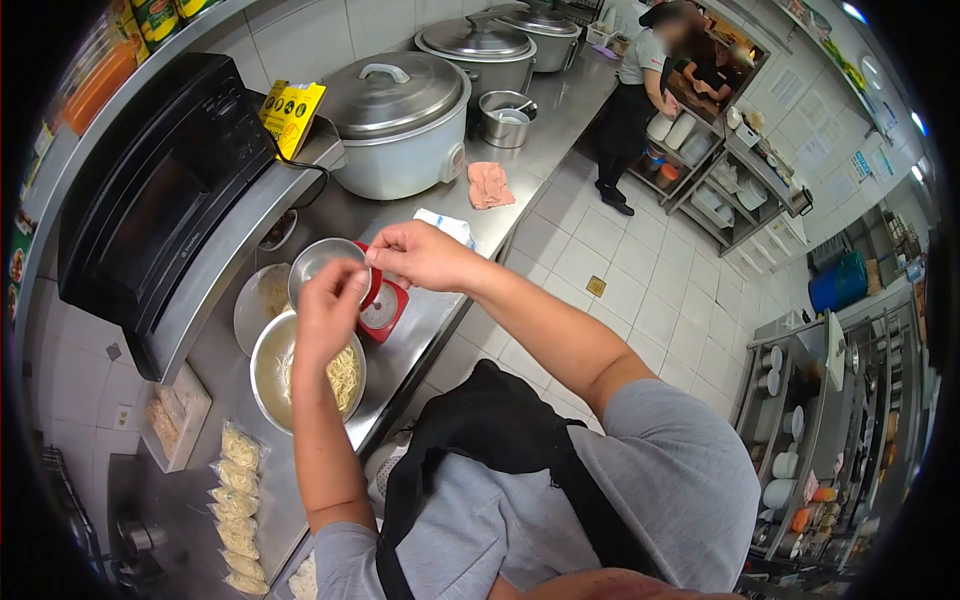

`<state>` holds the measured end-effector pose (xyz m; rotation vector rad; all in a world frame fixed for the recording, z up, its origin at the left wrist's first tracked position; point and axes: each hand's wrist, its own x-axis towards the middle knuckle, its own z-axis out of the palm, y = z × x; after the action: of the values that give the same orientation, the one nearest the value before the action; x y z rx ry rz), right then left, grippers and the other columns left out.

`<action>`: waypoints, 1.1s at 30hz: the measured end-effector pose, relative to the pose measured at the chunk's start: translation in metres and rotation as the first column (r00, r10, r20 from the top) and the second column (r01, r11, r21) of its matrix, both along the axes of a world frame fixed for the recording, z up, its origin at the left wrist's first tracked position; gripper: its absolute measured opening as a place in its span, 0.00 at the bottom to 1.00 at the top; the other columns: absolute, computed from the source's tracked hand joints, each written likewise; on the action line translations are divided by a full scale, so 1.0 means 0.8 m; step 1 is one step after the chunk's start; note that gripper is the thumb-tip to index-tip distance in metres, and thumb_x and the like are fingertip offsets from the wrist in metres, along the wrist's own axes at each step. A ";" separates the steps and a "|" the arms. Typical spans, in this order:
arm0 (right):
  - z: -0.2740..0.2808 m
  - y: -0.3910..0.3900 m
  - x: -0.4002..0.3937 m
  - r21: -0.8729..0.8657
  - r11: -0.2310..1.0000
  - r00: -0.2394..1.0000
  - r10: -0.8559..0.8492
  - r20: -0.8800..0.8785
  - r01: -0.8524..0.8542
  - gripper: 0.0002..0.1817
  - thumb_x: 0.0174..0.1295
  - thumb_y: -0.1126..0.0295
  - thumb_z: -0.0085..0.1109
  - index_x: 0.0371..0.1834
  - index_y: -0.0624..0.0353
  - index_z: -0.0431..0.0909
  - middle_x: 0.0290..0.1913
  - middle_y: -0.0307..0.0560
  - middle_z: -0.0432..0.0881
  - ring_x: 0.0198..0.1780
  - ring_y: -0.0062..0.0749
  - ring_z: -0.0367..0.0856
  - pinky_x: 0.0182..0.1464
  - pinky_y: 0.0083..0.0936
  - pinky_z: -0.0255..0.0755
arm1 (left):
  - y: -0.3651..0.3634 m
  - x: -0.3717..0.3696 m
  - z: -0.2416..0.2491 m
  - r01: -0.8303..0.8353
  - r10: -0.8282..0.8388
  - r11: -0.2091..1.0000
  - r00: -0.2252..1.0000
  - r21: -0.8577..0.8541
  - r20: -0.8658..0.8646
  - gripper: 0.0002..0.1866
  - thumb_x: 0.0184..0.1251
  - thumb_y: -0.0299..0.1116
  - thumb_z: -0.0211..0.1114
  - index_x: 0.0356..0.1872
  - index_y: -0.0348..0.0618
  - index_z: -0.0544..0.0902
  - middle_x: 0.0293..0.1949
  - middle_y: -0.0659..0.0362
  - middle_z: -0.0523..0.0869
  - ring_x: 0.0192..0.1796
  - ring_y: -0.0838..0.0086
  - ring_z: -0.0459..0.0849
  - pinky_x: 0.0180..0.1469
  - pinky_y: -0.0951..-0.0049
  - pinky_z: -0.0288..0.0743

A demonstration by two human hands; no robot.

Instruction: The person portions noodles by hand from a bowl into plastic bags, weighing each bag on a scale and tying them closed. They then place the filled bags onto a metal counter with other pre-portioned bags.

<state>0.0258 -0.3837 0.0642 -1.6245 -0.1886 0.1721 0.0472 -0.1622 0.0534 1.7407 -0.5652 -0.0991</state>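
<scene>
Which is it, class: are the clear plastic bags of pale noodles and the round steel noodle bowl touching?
Apart: the head view shows bare metal counter between the bags and the bowl.

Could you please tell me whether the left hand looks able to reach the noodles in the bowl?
Probably yes: the left hand is close by and no lid covers the bowl, so the noodles look open from above.

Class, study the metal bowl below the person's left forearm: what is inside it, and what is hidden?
Pale, thin noodles show inside the bowl, mostly right of the left forearm. The forearm covers the middle, and whatever lies beneath the noodles cannot be seen.
</scene>
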 end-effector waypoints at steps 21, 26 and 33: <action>-0.062 -0.216 0.114 -0.387 0.917 0.995 0.101 -0.004 -0.095 0.12 0.78 0.66 0.63 0.39 0.63 0.87 0.27 0.34 0.78 0.29 0.20 0.77 0.32 0.23 0.68 | 0.098 -0.012 -0.028 -0.567 0.557 0.821 0.822 -0.072 -0.117 0.10 0.82 0.39 0.73 0.50 0.42 0.89 0.33 0.67 0.86 0.33 0.83 0.83 0.37 0.78 0.77; -0.201 -0.291 0.168 -0.923 0.342 0.928 0.372 -0.037 -0.174 0.12 0.71 0.68 0.60 0.44 0.59 0.93 0.41 0.56 0.93 0.42 0.54 0.91 0.49 0.47 0.82 | -0.092 -0.010 -0.083 -0.234 0.232 0.972 0.916 0.035 -0.326 0.10 0.80 0.38 0.73 0.49 0.43 0.88 0.34 0.68 0.86 0.36 0.84 0.84 0.38 0.79 0.80; -0.298 -0.291 0.141 -0.677 0.726 0.869 0.408 0.281 -0.122 0.16 0.74 0.66 0.61 0.60 0.56 0.90 0.56 0.58 0.91 0.54 0.59 0.90 0.57 0.50 0.83 | -0.301 0.046 -0.271 -0.476 0.456 0.701 0.872 0.531 0.179 0.15 0.73 0.40 0.72 0.49 0.37 0.88 0.35 0.45 0.89 0.44 0.49 0.91 0.48 0.50 0.81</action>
<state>0.1384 -0.6168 -0.1738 -2.3160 -0.7778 0.1185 0.0840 -0.4032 -0.1638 2.4266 -0.0850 0.1438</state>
